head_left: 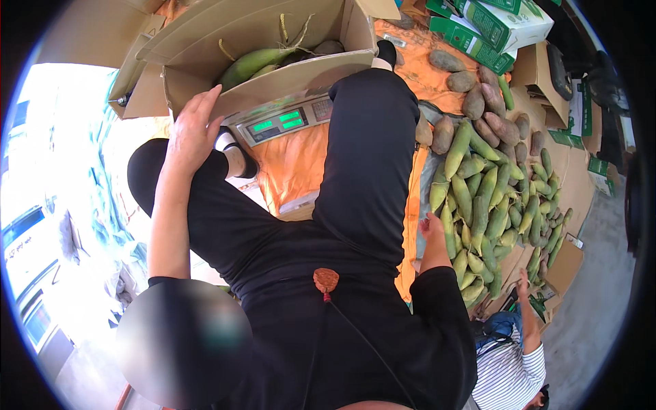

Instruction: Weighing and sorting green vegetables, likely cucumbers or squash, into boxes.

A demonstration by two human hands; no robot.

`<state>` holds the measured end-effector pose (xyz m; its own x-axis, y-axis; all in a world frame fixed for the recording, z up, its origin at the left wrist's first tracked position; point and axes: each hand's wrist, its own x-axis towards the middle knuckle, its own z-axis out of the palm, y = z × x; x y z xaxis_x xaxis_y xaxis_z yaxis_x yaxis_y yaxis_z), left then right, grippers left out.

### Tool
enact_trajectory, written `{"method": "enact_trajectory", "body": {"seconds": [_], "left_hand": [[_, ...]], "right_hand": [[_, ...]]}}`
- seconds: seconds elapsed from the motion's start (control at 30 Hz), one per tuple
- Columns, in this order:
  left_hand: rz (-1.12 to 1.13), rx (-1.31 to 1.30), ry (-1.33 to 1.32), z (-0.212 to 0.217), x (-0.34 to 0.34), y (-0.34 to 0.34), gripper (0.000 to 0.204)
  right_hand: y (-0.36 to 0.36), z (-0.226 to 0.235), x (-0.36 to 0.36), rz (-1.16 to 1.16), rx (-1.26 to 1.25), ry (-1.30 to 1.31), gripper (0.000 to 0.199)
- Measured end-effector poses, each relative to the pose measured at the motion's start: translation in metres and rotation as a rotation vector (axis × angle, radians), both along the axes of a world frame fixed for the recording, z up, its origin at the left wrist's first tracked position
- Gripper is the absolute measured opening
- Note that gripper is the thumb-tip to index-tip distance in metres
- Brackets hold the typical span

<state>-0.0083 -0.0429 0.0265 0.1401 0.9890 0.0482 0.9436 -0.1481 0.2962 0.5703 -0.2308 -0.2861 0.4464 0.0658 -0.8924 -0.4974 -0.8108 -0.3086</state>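
Note:
My left hand (196,130) is open, its fingers stretched out against the near left corner of an open cardboard box (301,76). Long green radishes (256,63) with thin stringy roots lie in the box, and a darker tuber shows at its right end. The box rests on a digital scale (283,123) with a lit green display. Over on the right, my right hand (430,231) is low at the left edge of a big heap of green radishes (482,205). Its fingers are mostly hidden, so its grip cannot be made out.
Brownish tubers (493,102) lie beyond the radish heap. Green-and-white cartons (502,31) are stacked at the far right. Orange sheeting (301,160) covers the floor between my legs. A person in a striped shirt (509,376) is at the lower right, one arm toward the heap.

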Motion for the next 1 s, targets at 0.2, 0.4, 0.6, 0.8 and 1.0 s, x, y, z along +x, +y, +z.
{"method": "enact_trajectory", "body": {"seconds": [0.2,0.4,0.6,0.8,1.0], "left_hand": [[-0.001,0.002,-0.051,0.001,0.0,0.001,0.052],[-0.01,0.004,-0.082,0.005,-0.002,0.001,0.052],[-0.009,0.008,-0.126,0.007,-0.004,0.0,0.05],[-0.011,0.009,-0.152,0.009,-0.005,-0.001,0.048],[-0.004,0.008,-0.166,0.012,-0.006,-0.001,0.046]], "right_hand": [[0.009,0.04,-0.038,0.375,0.167,-0.13,0.011],[0.054,0.1,-0.039,0.334,0.395,-0.213,0.017],[0.116,0.184,-0.044,0.259,0.605,-0.322,0.02],[0.158,0.3,-0.092,0.401,0.866,-0.371,0.025],[0.205,0.414,-0.141,0.618,1.335,-0.241,0.02]]}}
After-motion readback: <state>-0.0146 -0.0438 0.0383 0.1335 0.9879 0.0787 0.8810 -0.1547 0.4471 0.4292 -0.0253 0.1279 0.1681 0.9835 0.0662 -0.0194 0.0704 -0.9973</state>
